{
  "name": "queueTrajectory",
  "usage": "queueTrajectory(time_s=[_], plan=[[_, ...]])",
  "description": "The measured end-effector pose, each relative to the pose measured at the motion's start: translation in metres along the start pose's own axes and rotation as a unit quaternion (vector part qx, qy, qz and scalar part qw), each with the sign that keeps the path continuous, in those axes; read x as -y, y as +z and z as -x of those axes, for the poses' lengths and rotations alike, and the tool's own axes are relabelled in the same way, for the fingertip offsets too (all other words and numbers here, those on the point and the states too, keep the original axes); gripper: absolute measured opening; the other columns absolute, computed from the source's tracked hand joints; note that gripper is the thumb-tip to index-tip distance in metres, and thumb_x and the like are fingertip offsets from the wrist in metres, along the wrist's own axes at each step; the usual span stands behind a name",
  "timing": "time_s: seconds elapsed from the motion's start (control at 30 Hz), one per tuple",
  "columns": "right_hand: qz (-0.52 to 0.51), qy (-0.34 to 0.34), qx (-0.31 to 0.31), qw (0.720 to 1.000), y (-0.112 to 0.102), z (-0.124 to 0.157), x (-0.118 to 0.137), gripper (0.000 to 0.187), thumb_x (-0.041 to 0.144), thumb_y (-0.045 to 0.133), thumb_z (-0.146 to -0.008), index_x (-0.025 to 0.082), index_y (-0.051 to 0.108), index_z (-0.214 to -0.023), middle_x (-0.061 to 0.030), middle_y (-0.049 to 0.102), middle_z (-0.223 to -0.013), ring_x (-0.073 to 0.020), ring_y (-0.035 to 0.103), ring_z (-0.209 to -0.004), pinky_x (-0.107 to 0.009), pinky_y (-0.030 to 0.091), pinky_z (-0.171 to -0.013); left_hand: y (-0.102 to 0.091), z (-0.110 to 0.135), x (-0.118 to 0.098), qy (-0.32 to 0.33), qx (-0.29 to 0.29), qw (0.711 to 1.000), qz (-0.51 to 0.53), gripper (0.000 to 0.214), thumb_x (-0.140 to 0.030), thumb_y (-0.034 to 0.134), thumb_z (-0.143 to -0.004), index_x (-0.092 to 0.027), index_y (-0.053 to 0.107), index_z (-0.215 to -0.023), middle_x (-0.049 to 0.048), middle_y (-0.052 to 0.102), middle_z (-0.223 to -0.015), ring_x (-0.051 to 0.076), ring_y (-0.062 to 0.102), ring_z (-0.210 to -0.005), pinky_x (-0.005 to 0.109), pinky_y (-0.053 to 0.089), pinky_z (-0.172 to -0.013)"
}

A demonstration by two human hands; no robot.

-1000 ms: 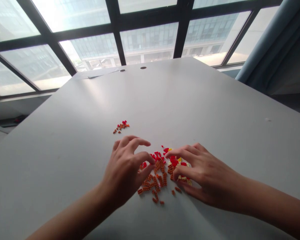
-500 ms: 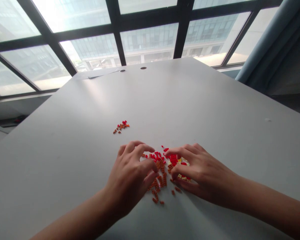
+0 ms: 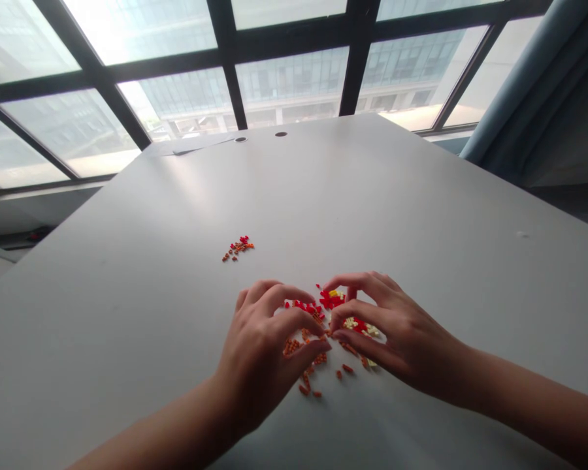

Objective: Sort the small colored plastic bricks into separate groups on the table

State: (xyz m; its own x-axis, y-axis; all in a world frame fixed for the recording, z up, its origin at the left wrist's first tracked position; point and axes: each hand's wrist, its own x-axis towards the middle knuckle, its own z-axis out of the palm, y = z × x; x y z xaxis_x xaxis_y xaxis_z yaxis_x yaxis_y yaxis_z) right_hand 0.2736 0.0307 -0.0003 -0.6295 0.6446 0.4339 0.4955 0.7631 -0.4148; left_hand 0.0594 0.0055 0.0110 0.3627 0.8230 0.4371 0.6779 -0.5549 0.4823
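A heap of tiny bricks (image 3: pixel 332 305), red, orange, yellow and cream, lies on the grey table (image 3: pixel 176 215) near its front. My left hand (image 3: pixel 269 346) rests on the heap's left side with fingers curled, thumb and forefinger pinched over orange pieces. From the right, my right hand (image 3: pixel 387 326) reaches in with bent fingers, its thumb and forefinger tips close together at the heap's middle, almost touching my left fingertips. What either pinch holds is too small to make out. A smaller cluster of red and orange bricks (image 3: pixel 238 247) lies apart, farther back on the left.
Two round cable holes (image 3: pixel 281 133) sit at the table's far edge beside a flat grey sheet (image 3: pixel 196 142). Large dark-framed windows (image 3: pixel 225 59) stand behind the table. A grey curtain (image 3: pixel 534 85) hangs at the right.
Both hands have drawn together over the heap: my left hand slid right, and both hands' fingertips closed toward the middle. The orange pieces are now partly covered.
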Motion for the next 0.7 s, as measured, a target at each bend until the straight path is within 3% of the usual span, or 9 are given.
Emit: queueTrajectory(time_s=[0.27,0.37,0.47,0.7], plan=[[-0.007,0.009,-0.005,1.000,0.004,-0.001,0.002,0.013,0.023,0.052,-0.095,0.021,0.065,-0.092,-0.0114,0.062,-0.118,-0.0234,0.057,-0.101,-0.043,0.046,-0.088,0.001,0.001,0.000,-0.005,-0.014,1.000,-0.009,0.005,-0.025,0.071,-0.083,-0.027,0.071,-0.079,0.0025,0.071,-0.102,0.023,0.057,-0.098,0.043,0.044,-0.088],[-0.004,0.015,0.001,1.000,0.001,0.001,-0.001,0.012,0.023,0.054,-0.094,0.023,0.066,-0.093,-0.0115,0.059,-0.122,-0.0235,0.057,-0.104,-0.043,0.046,-0.090,-0.001,-0.003,0.009,-0.002,-0.035,0.999,-0.037,0.006,-0.024,0.069,-0.084,-0.026,0.072,-0.078,0.0038,0.070,-0.105,0.025,0.055,-0.102,0.045,0.045,-0.091],[0.037,0.016,0.024,0.999,-0.004,0.004,-0.005,0.008,0.021,0.060,-0.090,0.023,0.067,-0.087,-0.0108,0.058,-0.124,-0.0238,0.057,-0.097,-0.045,0.045,-0.088,-0.008,-0.011,0.033,-0.009,-0.069,0.991,-0.117,0.007,-0.023,0.069,-0.084,-0.025,0.072,-0.078,0.0054,0.070,-0.109,0.028,0.054,-0.108,0.051,0.043,-0.095],[0.082,0.035,0.089,0.992,-0.005,0.010,-0.006,0.008,0.021,0.071,-0.079,0.025,0.069,-0.086,-0.0118,0.056,-0.129,-0.0269,0.058,-0.097,-0.048,0.045,-0.085,-0.023,-0.018,0.104,-0.104,-0.098,0.957,-0.252,0.008,-0.028,0.069,-0.082,-0.026,0.074,-0.076,0.0072,0.069,-0.114,0.033,0.054,-0.105,0.054,0.041,-0.091]])
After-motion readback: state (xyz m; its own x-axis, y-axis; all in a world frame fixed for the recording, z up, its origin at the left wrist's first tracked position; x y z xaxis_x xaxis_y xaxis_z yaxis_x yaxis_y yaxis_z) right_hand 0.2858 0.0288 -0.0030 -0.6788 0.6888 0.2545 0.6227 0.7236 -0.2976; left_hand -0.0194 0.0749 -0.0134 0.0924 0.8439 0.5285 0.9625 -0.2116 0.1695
